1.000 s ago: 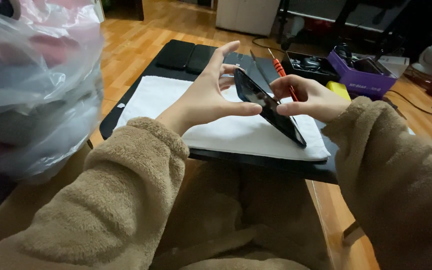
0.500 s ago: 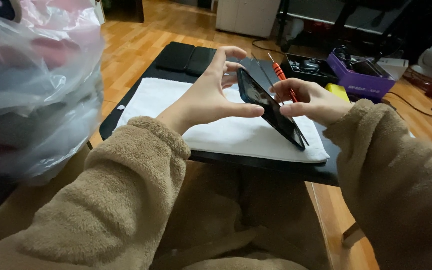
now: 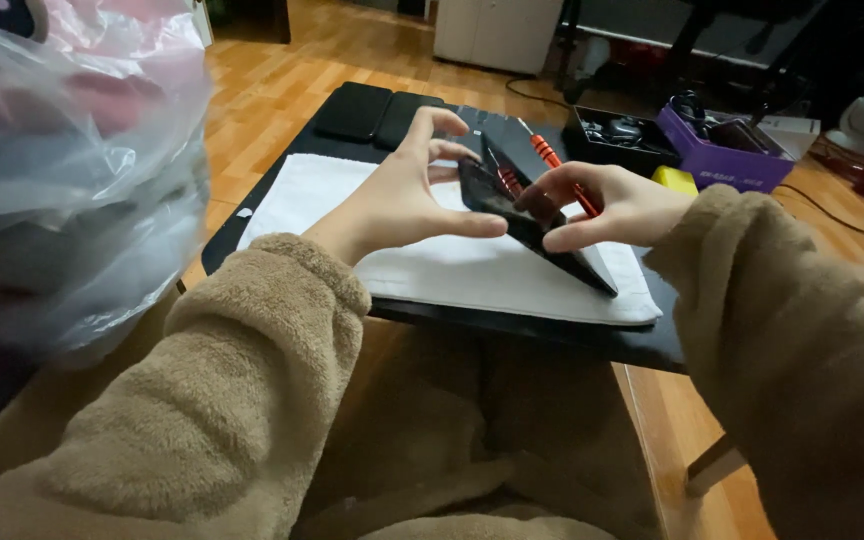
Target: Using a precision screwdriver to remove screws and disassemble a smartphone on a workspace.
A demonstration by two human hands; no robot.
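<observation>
A black smartphone (image 3: pixel 552 250) is tilted on edge over a white cloth (image 3: pixel 472 270) that lies on a black table (image 3: pixel 572 335). My left hand (image 3: pixel 407 195) holds its left side, thumb pressed along the near edge and fingers spread behind it. On the phone's right side rests my right hand (image 3: pixel 612 205), its fingertips on the screen face and thumb under the edge. A red-handled screwdriver (image 3: pixel 557 165) lies just behind the phone, partly hidden by my right hand.
Two dark flat phones (image 3: pixel 377 110) lie at the table's far left. A black tray of small parts (image 3: pixel 617 135), a purple box (image 3: pixel 727 160) and a yellow item (image 3: pixel 674 180) sit at the far right. A bulging clear plastic bag (image 3: pixel 62 170) fills the left foreground. Wooden floor surrounds the table.
Both hands and the phone have shifted slightly left and toward me, and the phone is tilted a little more upright. Nothing was let go.
</observation>
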